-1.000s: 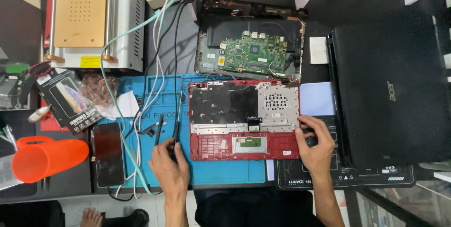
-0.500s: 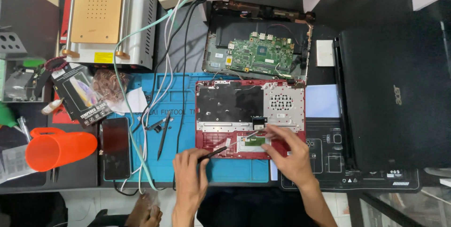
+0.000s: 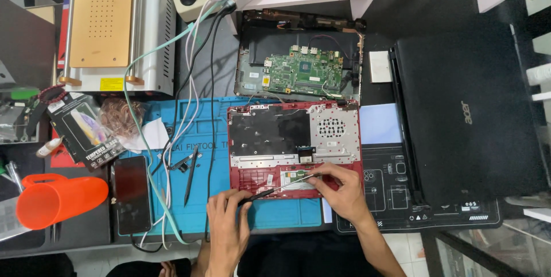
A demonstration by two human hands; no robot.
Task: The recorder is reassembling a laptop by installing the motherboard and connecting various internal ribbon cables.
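My left hand [image 3: 228, 219] pinches a thin black tool [image 3: 259, 195], tip angled up-right into the lower edge of the red laptop palmrest shell [image 3: 294, 145], which lies inside-up on the blue repair mat [image 3: 172, 156], so its inner parts face me. My right hand [image 3: 343, 188] has thumb and forefinger closed narrow on a thin pale strip, maybe a flex cable [image 3: 298, 180], by the small touchpad board. The green motherboard [image 3: 303, 73] in its black base sits just behind the shell; a closed black laptop [image 3: 468, 110] lies right.
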